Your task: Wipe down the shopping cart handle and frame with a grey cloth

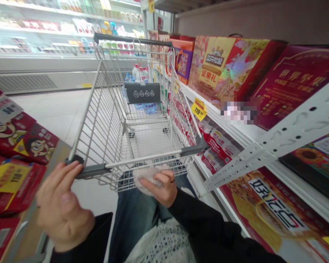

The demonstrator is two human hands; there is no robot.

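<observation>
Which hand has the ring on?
The right hand, clutching the crumpled whitish wad: a dark ring shows on one finger. The left hand, at the shopping cart's grey handle, shows no ring.

The left hand point(63, 208) curls its fingers point(57, 179) over the grey end of a shopping cart handle point(142, 159), and the right hand point(159, 186), with a dark ring point(172, 180) on one finger, grips a crumpled pale wad point(149, 178) just below the handle. Black sleeves point(208, 223) and jeans point(134, 219) show beneath. To the right, boxes of nuts point(227, 69) stand on white shelves point(205, 104) with a yellow price tag point(199, 109). Red boxes point(16, 140) are stacked to the left, and a long refrigerated case point(44, 47) lines the far side of the aisle
</observation>
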